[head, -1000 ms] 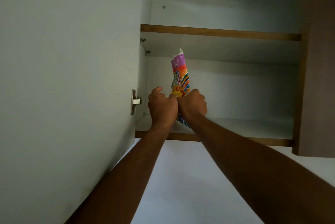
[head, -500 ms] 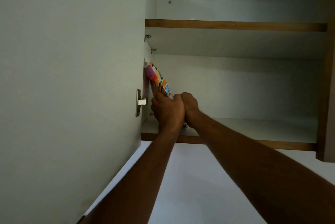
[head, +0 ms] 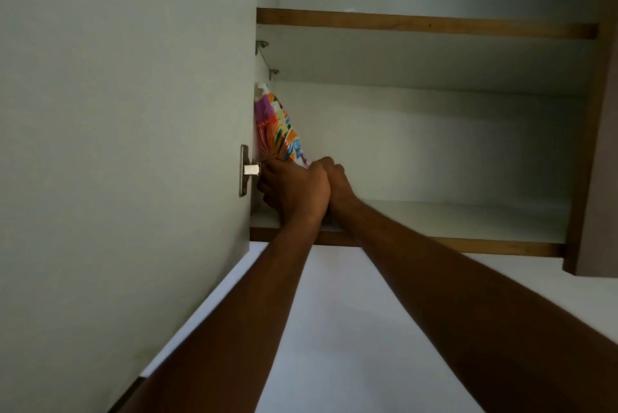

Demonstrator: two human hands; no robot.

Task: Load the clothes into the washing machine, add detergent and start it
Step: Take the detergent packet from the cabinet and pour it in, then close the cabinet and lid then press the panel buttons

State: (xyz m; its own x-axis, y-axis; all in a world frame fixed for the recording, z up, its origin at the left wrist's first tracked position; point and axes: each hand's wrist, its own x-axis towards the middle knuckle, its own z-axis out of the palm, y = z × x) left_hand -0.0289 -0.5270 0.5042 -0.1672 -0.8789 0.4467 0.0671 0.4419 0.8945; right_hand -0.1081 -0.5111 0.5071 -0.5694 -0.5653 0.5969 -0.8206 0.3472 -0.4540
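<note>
A colourful detergent bag point(head: 279, 130) stands on the lower shelf point(head: 434, 220) of an overhead cupboard and leans left against the cupboard's side wall. Both my arms reach up to it. My left hand point(head: 294, 190) grips the bag's lower part, fingers curled round its left side. My right hand point(head: 334, 178) sits just behind the left one, fingers curled on the bag's right lower edge. The bag's bottom is hidden by my hands. No washing machine or clothes are in view.
The open cupboard door point(head: 127, 145) fills the left side, with its metal hinge point(head: 247, 170) next to my left hand. An upper shelf point(head: 424, 24) runs above. A brown cupboard side point(head: 598, 145) closes off the right. White wall lies below the cupboard.
The bag has been moved from upright in the shelf's middle to the far left and tilted against the side wall. Both hands went left with it.
</note>
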